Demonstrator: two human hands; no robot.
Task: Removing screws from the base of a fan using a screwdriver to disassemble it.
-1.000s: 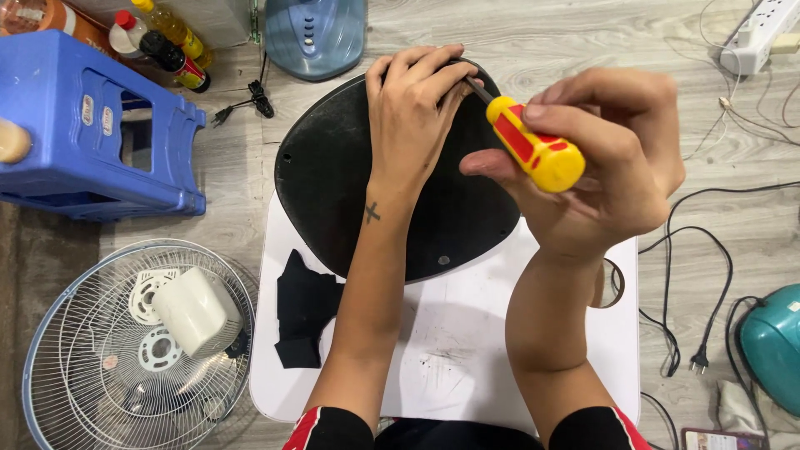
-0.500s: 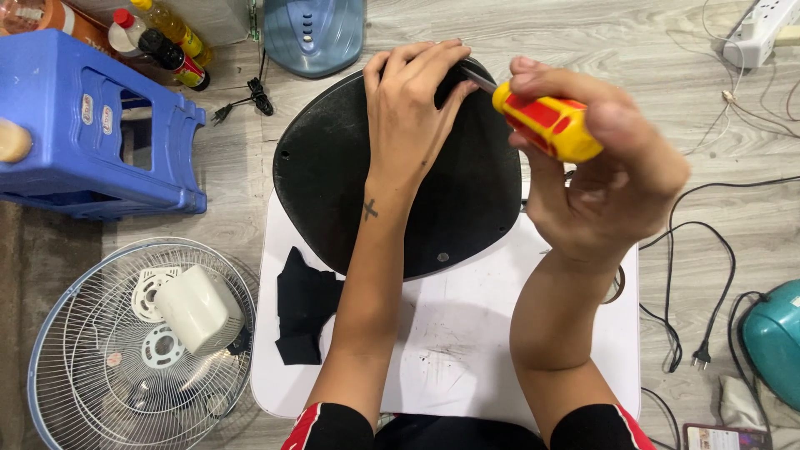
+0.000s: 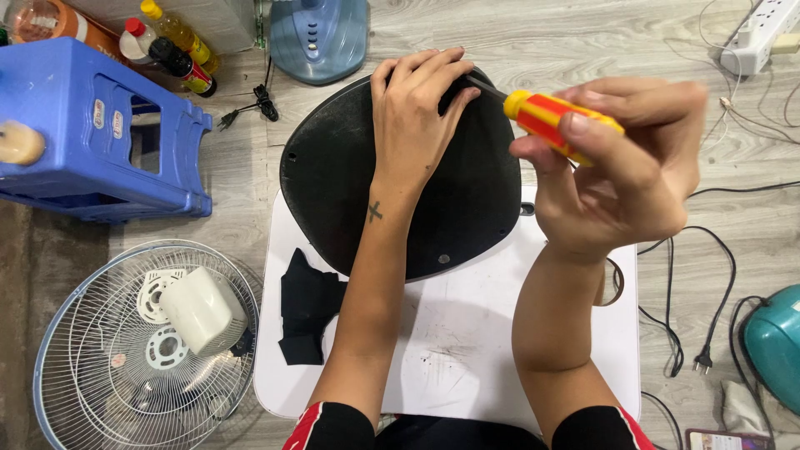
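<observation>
Gripping screwdriver [image 3: 557, 123] in right-hand fingers [image 3: 596, 137]; tip beside left fingers [image 3: 454, 87].

Round black plastic base panel [image 3: 333, 183], matte, lying flat and overhanging the far edge of a white table, yellow-and-red-handled screwdriver [image 3: 557, 123], angled, its thin dark shaft reaching the panel's far rim

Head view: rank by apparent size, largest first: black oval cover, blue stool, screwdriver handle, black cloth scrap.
1. black oval cover, partly hidden by the left hand.
2. blue stool, cut off by the frame edge, so its place against the cover is unsure.
3. black cloth scrap.
4. screwdriver handle, in the right hand; nearer the camera, so unsure.
</observation>
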